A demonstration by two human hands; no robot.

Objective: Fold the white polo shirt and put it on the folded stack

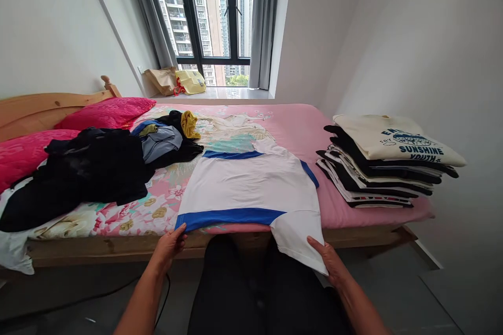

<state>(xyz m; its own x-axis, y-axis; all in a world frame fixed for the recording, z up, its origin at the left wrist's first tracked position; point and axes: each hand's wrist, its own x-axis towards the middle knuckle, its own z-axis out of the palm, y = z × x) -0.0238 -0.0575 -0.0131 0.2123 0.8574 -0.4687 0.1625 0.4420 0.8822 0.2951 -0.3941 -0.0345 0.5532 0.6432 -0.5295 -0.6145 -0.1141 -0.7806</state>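
A white T-shirt (251, 183) with blue side panels lies spread sideways on the bed, its neck end toward the right. My left hand (171, 243) pinches the blue corner of its hem at the bed's front edge. With my right hand (327, 259) I grip the end of the near white sleeve, which hangs over the edge above my knees. The far sleeve, trimmed in blue, rests on the pink sheet.
A heap of loose dark clothes (98, 167) covers the bed's left side near red pillows (110, 112). On the right stands a stack of folded clothes (385, 167), a cream printed top uppermost. Paper bags (161, 81) sit on the windowsill (236, 93).
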